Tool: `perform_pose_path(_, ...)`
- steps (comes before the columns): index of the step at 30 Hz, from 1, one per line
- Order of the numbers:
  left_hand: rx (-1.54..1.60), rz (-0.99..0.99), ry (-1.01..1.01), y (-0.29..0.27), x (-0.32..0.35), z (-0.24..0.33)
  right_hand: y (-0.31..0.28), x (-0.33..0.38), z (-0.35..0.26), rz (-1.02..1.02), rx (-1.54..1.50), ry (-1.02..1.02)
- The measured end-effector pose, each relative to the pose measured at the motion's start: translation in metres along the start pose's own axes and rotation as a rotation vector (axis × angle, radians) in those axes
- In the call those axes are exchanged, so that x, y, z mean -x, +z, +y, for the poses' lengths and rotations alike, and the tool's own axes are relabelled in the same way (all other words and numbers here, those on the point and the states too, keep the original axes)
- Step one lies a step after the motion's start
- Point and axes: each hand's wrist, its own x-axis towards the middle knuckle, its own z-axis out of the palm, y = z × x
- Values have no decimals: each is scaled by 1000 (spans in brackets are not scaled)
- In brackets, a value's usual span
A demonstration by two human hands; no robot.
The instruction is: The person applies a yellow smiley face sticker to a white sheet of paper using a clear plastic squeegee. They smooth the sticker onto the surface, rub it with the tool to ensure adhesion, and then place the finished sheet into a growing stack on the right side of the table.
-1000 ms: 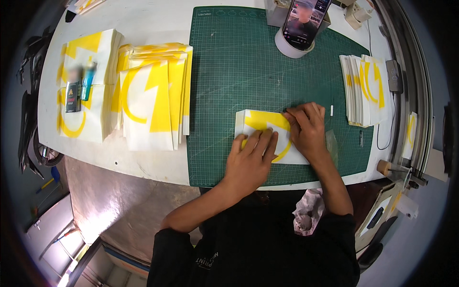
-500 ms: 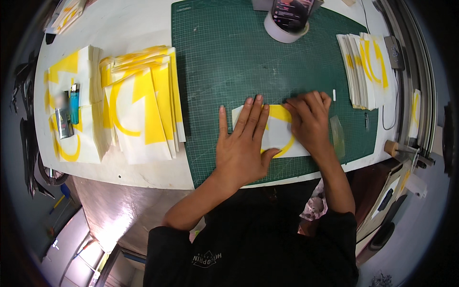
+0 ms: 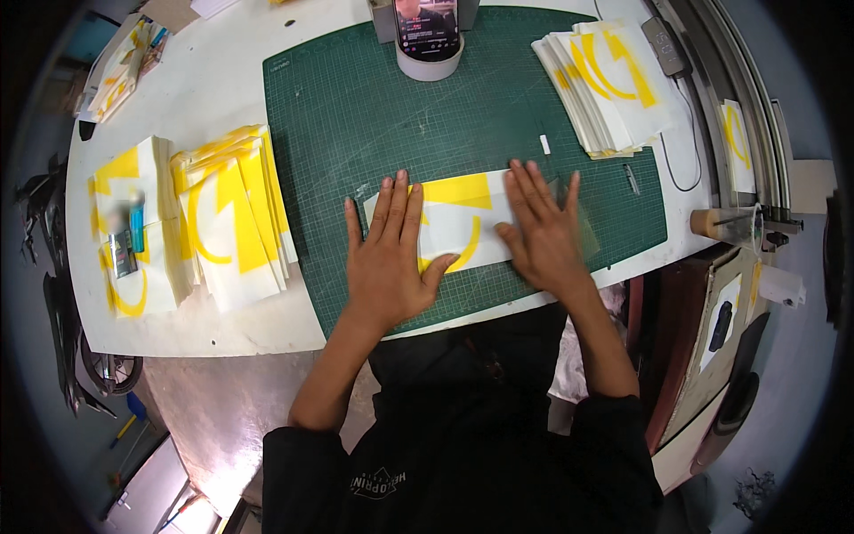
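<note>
A white folded sheet (image 3: 452, 233) with yellow print lies crosswise on the green cutting mat (image 3: 374, 116), near its front edge. My left hand (image 3: 384, 258) rests flat over the sheet's left end, fingers stretched out and pointing away from me. At the other end my right hand (image 3: 550, 242) lies flat, its fingers spread across the right part of the sheet. Both hands hide the parts of the sheet beneath them. A clear strip (image 3: 589, 238) shows beside my right hand.
Printed stacks stand left of the mat: a folded stack (image 3: 236, 214) and another (image 3: 165, 222) bearing a teal lighter (image 3: 137, 228). At the back a phone (image 3: 427, 31) leans in a white roll (image 3: 430, 67). Another stack (image 3: 605, 89) lies back right; a cup (image 3: 738, 227) sits at the right edge.
My right hand has gone from pinching the sheet's upper right part to lying flat on its right end. More of the sheet's white and yellow face shows. The whole view has shifted.
</note>
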Motion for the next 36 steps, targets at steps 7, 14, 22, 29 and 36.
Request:
perform_pose_path(7, -33, 17, -25, 4, 1, 5, -16, 17, 15, 288, -78, 216)
perform_pose_path(14, 127, 185, -84, 16, 5, 18, 5, 70, 42, 444, -90, 589)
perform_pose_path(22, 27, 19, 37, -10, 26, -4, 3, 67, 9, 674, -690, 599)
perform_pose_path(29, 143, 118, -5, 3, 28, 0, 28, 46, -92, 498, -255, 26)
perform_pose_path(36, 173, 136, -35, 2, 30, 0, 21, 38, 8, 622, -57, 313)
